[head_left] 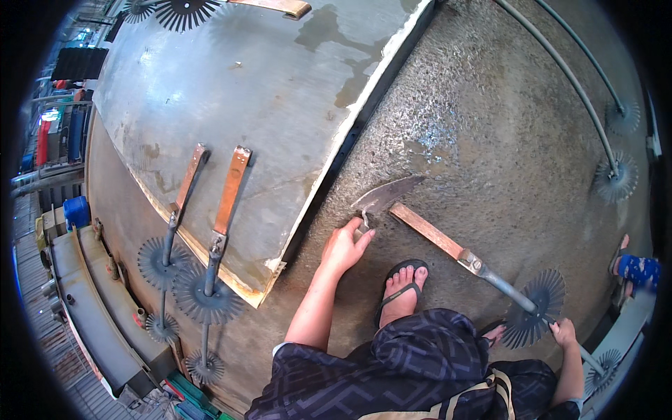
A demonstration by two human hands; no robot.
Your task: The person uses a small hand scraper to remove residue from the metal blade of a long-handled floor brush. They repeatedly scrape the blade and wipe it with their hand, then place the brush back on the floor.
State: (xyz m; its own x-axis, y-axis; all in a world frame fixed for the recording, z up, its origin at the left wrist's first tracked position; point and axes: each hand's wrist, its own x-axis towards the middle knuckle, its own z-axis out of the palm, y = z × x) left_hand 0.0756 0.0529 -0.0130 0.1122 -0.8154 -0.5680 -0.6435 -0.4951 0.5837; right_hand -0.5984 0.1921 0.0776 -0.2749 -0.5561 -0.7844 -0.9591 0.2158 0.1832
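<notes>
My left hand (340, 246) is closed round the short handle of a trowel (390, 193), whose dark pointed blade reaches out over the wet floor. At the lower right, my right hand (563, 333) grips a metal rod tool (505, 288) behind its round slotted disc (537, 308). The tool has a flat copper-coloured bar (428, 231) at its far end, close to the trowel's blade. A second slotted disc (603, 372) sits on the rod beyond my right hand. My sandalled foot (402, 290) stands between the two hands.
A large grey metal sheet (238, 91) with a pale rough edge lies at upper left. Two similar disc tools (227, 199) rest on its near edge, another disc (187, 12) above. Curved rods (574, 80) with discs lie at right. Another person's foot (621, 253) shows at far right.
</notes>
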